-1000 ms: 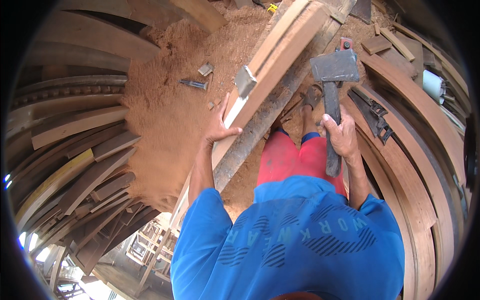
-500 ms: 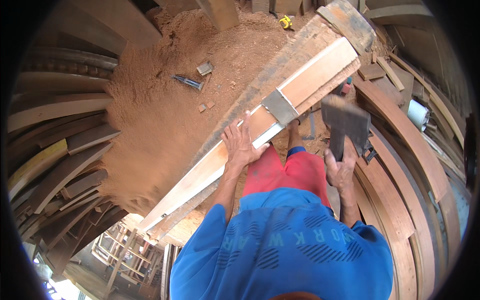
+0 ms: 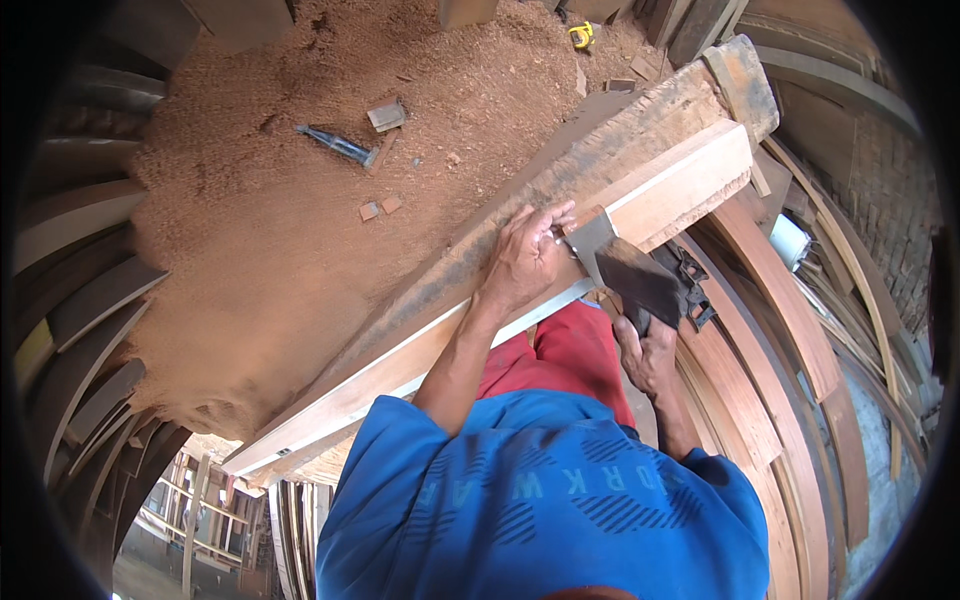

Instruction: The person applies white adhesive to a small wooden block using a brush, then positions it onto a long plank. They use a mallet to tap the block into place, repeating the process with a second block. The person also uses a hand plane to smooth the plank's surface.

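while the right hand [image 3: 648, 355] grips the dark mallet [image 3: 640, 280], whose head partly hides a black saw [image 3: 697, 297], the left hand [image 3: 525, 255] curls over the pale beam [image 3: 680, 180] beside a grey block [image 3: 592, 234], its grip unclear. beyond, a yellow tape measure [image 3: 581, 37] and offcuts [image 3: 369, 211] lie on sawdust [image 3: 250, 230].

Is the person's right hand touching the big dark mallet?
Touching. The head view shows the right hand gripping the dark mallet by its handle, thumb and fingers around it.
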`<control>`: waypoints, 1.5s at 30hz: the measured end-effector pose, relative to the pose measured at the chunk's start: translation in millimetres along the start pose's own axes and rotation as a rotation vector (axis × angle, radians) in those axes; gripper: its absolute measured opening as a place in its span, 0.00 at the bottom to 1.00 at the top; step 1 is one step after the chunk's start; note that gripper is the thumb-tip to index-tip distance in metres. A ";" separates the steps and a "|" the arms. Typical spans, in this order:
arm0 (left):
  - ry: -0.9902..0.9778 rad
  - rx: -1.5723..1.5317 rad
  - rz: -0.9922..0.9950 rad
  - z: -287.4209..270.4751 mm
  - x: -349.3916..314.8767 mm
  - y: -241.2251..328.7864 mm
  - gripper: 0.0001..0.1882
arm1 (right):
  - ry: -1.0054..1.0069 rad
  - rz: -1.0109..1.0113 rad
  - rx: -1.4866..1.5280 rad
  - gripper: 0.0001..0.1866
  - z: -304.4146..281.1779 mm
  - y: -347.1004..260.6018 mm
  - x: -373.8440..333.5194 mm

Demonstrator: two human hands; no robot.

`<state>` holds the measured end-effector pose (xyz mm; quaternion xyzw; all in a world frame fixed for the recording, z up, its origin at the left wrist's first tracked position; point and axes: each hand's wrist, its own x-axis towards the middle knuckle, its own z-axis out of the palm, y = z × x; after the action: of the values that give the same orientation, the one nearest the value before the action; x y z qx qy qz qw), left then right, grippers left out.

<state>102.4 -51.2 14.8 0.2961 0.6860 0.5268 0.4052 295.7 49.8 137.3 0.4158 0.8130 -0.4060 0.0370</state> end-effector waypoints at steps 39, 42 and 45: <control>-0.003 0.036 0.099 -2.2 3.0 1.1 0.21 | -0.074 0.306 -0.182 0.12 31.3 16.8 1.1; -0.012 0.022 0.048 -2.8 5.4 4.9 0.21 | -0.112 0.211 -0.167 0.14 9.5 -2.4 5.1; -0.009 -0.023 0.008 -0.7 3.3 8.7 0.21 | 0.101 0.158 -0.011 0.15 18.5 -7.2 -8.3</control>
<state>100.0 -46.5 22.5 0.2967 0.6767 0.5350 0.4096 290.9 29.3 132.8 0.4985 0.7807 -0.3757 0.0303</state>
